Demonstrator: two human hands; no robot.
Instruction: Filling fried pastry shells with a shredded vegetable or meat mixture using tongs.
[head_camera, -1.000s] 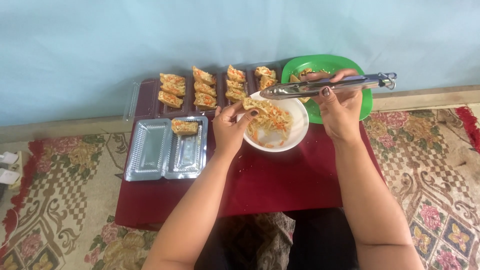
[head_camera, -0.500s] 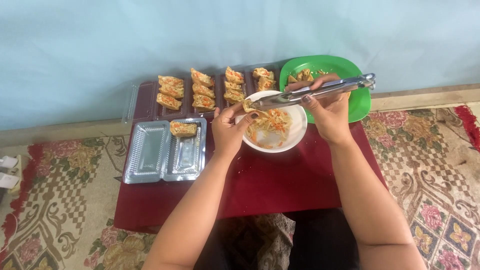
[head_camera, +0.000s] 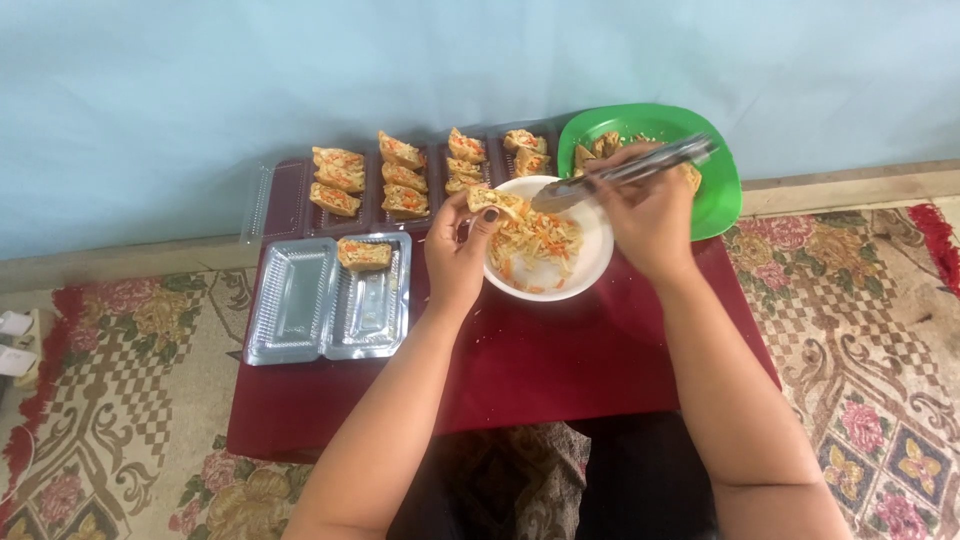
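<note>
Right now your red table (head_camera: 560, 370) carries everything, so start there: a green plate (head_camera: 722, 195) sits at its far right corner, clear trays (head_camera: 300, 305) lie along the left and far edges (most hold filled pieces), and a white bowl (head_camera: 590, 270) of shredded filling stands near the far edge, just left of the plate. Your left hand (head_camera: 455, 260) holds a stuffed pocket (head_camera: 493, 200) over the bowl's far left rim, fingers curled closed around it from below. It looks soft and light, and likely to tear or spill, so cradle the sides rather than squeezing the open top. Your right hand (head_camera: 645, 215) is wrapped shut around metal tongs (head_camera: 625, 172), their tips pressed nearly together at the pocket's opening; whether they carry any filling cannot be told.
</note>
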